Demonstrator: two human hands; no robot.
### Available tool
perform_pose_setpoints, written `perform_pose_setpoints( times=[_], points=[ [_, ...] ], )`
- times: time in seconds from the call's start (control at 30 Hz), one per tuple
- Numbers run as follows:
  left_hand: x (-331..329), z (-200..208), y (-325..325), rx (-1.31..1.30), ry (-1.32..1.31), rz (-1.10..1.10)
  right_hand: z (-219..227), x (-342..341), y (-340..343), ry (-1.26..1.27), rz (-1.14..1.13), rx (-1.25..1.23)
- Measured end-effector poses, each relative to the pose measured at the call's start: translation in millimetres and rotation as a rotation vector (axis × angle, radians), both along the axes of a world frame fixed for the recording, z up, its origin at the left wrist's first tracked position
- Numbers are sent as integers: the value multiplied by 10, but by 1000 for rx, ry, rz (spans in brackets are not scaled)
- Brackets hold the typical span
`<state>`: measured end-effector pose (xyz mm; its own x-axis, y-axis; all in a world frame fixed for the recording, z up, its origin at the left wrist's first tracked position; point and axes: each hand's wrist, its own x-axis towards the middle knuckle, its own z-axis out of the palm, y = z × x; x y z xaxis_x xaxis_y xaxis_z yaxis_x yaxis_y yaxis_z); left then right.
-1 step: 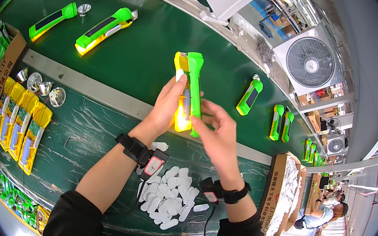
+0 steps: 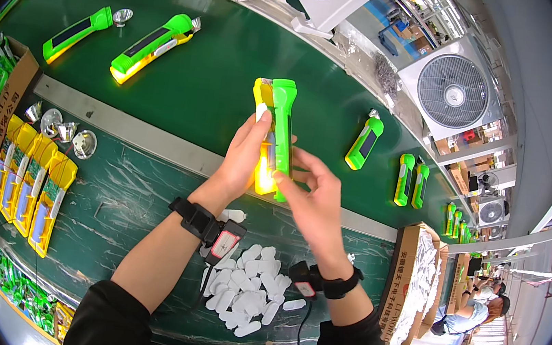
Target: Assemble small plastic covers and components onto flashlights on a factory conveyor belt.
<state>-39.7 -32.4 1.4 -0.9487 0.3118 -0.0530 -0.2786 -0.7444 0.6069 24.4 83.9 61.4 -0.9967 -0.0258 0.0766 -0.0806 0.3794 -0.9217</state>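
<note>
Over the near edge of the green belt, both my hands hold a flashlight [image 2: 284,115] upright, with its wide head pointing away. It has a green half and a yellow half side by side, and a bluish cylinder shows in the gap between them. Its near end glows yellow. My left hand [image 2: 244,155] grips the yellow side, the thumb beside a small white piece. My right hand [image 2: 316,195] closes on the green side near the lit end, its thumb pressed there and the other fingers partly behind. Below my wrists lies a heap of white oval pieces [image 2: 251,287].
Other green and yellow flashlights [image 2: 154,46] lie on the belt [image 2: 229,49]. At left are yellow half-shells [image 2: 51,196] with blue cylinders, silver reflectors [image 2: 84,143] and a carton [image 2: 1,152] of green parts. A carton [image 2: 402,271] of white pieces stands right. Fans [image 2: 453,94] stand beyond.
The flashlight has dropped very slightly toward me. My right thumb has slid a little to the left at its lit end.
</note>
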Motion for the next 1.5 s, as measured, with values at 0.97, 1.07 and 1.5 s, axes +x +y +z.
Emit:
perform_pose_setpoints(
  times=[0.97, 1.07, 1.5],
  points=[
    [157, 141, -7, -25, 232, -335, 105, -350, 298, -111, -164, -463],
    [200, 119, -45, -77, 259, -461, 205, -311, 132, -352, -70, -581],
    [97, 100, -29, 97, 18, -322, 61, 15, 1161, -3, -173, 337]
  ],
)
